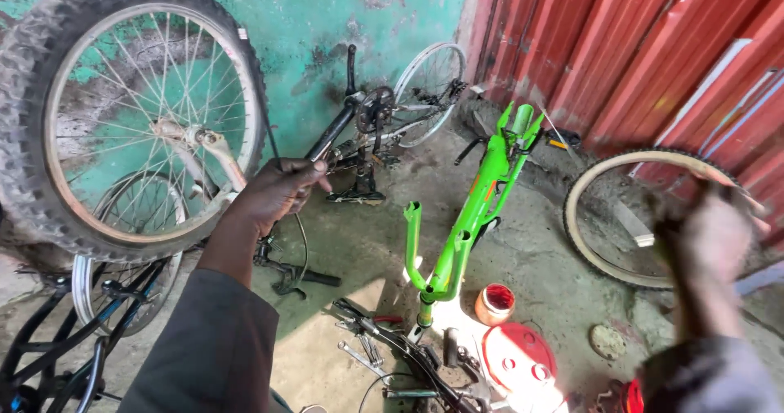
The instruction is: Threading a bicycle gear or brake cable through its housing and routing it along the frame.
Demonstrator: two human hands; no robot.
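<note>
Left hand point(278, 193): fist clenched around a thin dark rod beside the knobby-tyred spoked bicycle wheel point(135, 115), which is lifted off the floor. Right hand point(710, 237): motion-blurred, grip indiscernible, in front of the loose tan-walled tyre point(608, 217). Below and between the hands: stripped bright-green bicycle frame point(465, 225) on the concrete floor point(531, 258), not yet rebuilt, scattered tools beside it.

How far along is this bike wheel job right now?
Done: a loose tyre lies on the floor. In hand: the left hand grips a dark part by the knobby wheel; the right hand is blurred. Left: the green frame has no wheels, and tools lie scattered.
</note>
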